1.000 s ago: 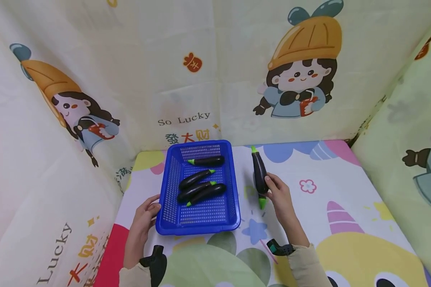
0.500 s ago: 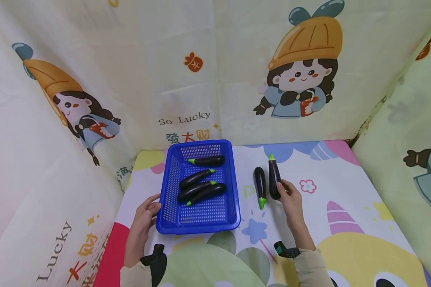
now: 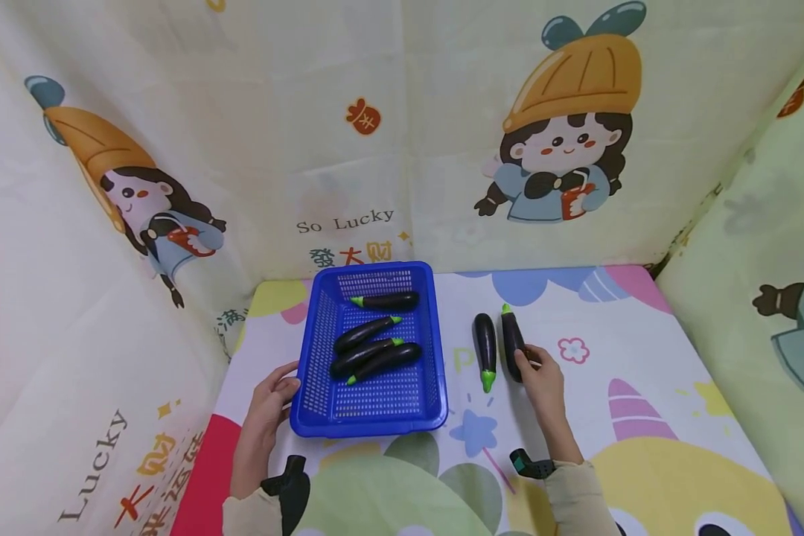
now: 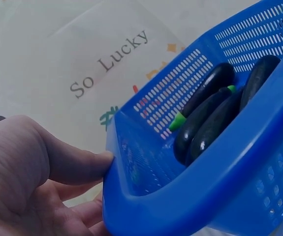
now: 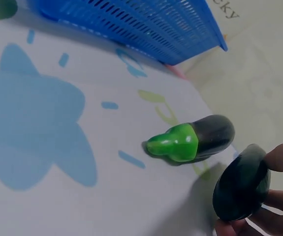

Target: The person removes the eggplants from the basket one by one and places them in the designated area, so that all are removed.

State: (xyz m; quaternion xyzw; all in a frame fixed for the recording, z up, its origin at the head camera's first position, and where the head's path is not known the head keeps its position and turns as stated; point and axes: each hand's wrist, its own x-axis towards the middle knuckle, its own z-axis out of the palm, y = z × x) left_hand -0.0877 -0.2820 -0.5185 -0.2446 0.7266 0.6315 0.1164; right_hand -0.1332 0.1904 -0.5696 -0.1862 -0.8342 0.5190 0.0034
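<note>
The left hand [image 3: 265,413] pinches the basket [image 3: 375,406] at its 8 o'clock edge, thumb on the rim; the other fingers are partly hidden. The basket stands on the patterned cloth [image 3: 616,316] and contains four eggplants. The far eggplant [image 3: 390,301] points its green stem to 9 o'clock. Nearer in, the middle eggplant [image 3: 363,336] points to 2 o'clock. The last two lie side by side, the left one [image 3: 362,361] with its stem toward 2 o'clock, the right one [image 3: 390,361] toward 8. At the basket's 3 o'clock, the loose eggplant [image 3: 485,346] lies on the cloth, stem to 6. Just beside it, the right hand [image 3: 543,381] grasps the held eggplant [image 3: 511,341] by its blunt end, stem to 12; I cannot tell whether it touches the cloth.
</note>
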